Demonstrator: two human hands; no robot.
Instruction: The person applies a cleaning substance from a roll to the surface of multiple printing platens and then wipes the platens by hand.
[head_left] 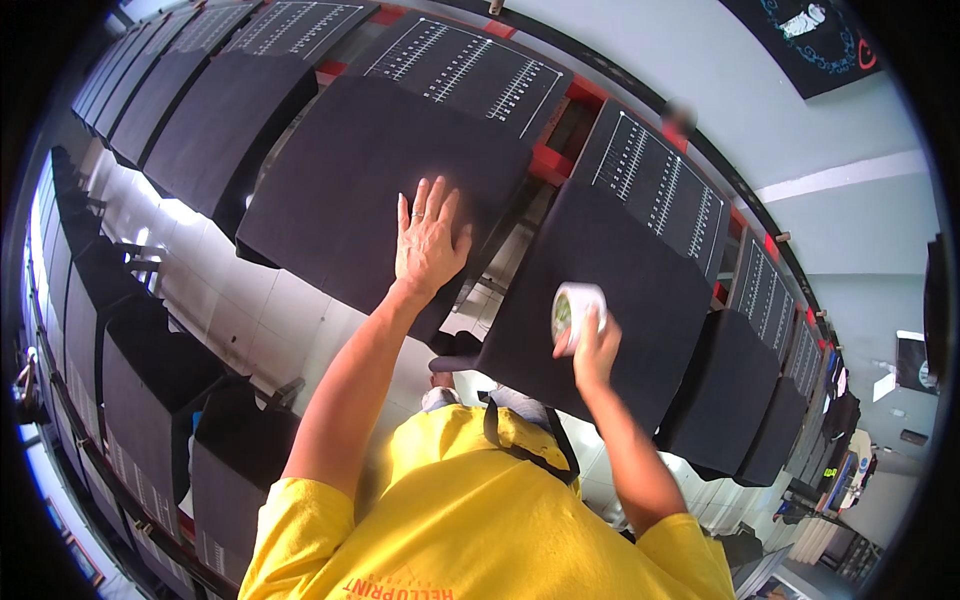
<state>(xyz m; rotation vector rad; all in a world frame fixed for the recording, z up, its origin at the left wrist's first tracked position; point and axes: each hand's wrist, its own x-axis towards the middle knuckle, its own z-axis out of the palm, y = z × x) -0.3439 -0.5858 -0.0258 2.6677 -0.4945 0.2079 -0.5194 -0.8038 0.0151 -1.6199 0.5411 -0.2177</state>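
Observation:
My left hand [430, 242] lies open, fingers spread, on a black fabric piece [350, 165], likely a garment, draped over a printing board [465, 70] with white ruler marks. In my right hand [597, 350] is a roll of tape [585, 300], white with green inside its ring. The roll is above a second black fabric piece [620, 280] on the neighbouring board [660, 180]; whether it touches the fabric I cannot tell. Both pieces cover the near part of their boards and leave the marked far ends bare.
More covered boards, such as one with a black piece [225, 125], run in a row to both sides. A dark rail [600, 70] passes behind them, with red frame parts [550, 163] between boards. Another row of boards [150, 400] stands at the left, across a tiled floor [245, 290].

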